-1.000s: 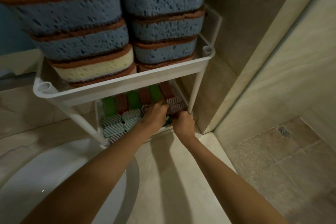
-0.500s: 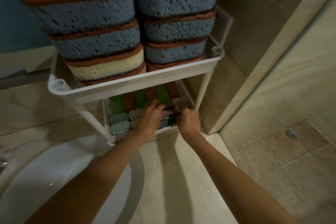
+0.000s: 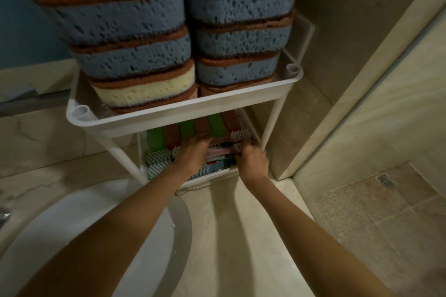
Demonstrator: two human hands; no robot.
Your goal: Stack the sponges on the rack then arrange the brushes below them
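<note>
Two tall stacks of sponges fill the top shelf of the white rack [image 3: 169, 116]: blue ones with brown tops [image 3: 241, 38] and one cream sponge [image 3: 144, 90] low in the left stack. On the lower shelf lie several brushes [image 3: 158, 160] with pale bristles, behind them green and brown pads [image 3: 188, 129]. My left hand [image 3: 193, 152] reaches in and rests on the brushes in the middle, fingers bent over them. My right hand [image 3: 252, 160] grips a brush with grey bristles [image 3: 240, 136] at the shelf's right end.
A white round basin [image 3: 108, 229] lies at the lower left, beside the beige counter [image 3: 231, 236]. A tiled wall corner stands just right of the rack. Lower right is a shower floor with a drain [image 3: 386, 181].
The view has shifted so the rack sits further right. Both hands stay inside the lower shelf; the left hand has slid slightly further in over the brushes.
</note>
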